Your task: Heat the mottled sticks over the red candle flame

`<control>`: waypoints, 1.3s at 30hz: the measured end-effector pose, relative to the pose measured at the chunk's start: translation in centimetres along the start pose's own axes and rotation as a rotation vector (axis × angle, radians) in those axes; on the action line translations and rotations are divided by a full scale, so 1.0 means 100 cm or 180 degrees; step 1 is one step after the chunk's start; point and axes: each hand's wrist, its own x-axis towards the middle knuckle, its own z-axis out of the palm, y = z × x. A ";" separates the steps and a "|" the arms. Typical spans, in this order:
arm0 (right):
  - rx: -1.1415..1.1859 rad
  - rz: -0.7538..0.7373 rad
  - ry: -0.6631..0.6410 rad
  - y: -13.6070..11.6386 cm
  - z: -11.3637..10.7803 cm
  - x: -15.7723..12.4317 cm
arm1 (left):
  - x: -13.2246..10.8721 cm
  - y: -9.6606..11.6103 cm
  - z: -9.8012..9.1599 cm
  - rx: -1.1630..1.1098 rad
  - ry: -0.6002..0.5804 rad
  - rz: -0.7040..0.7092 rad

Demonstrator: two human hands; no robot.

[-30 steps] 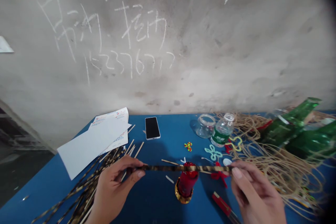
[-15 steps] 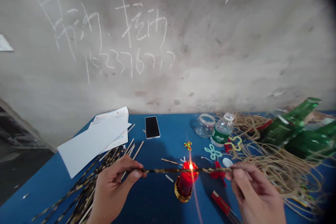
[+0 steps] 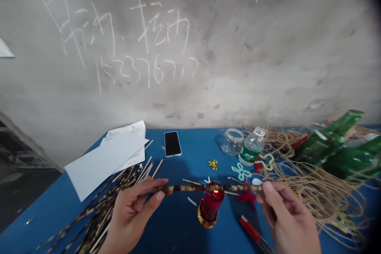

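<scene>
Head view: white wall numerals (image 3: 145, 70) above mottled strip (image 3: 190, 187)

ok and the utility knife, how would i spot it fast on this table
On the blue table, find the red candle in its gold holder, right in front of the person. Down and to the right, just below the right hand, lies the utility knife at a slant. Unlike the small red knot nearby, it is long, narrow and straight.

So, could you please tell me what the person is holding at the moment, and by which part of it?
The person holds a mottled brown cane strip with both hands, pinched near its ends: the left hand at one end, the right hand at the other.
</scene>
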 end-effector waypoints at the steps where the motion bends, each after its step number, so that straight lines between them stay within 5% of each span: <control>1: 0.0004 -0.0012 -0.0010 -0.001 0.001 0.000 | 0.002 -0.001 -0.001 0.0035 -0.0056 0.0049; 11: 0.0237 -0.0020 0.0099 -0.003 0.004 -0.001 | 0.007 -0.005 -0.005 0.0461 -0.0320 0.0751; 24: 0.0541 -0.0260 0.0196 -0.009 0.000 0.009 | -0.002 0.005 -0.001 0.0283 -0.0938 0.0596; 39: 0.0626 -0.0230 0.0449 -0.011 -0.008 0.014 | 0.001 -0.002 -0.003 0.0365 -0.1080 0.0345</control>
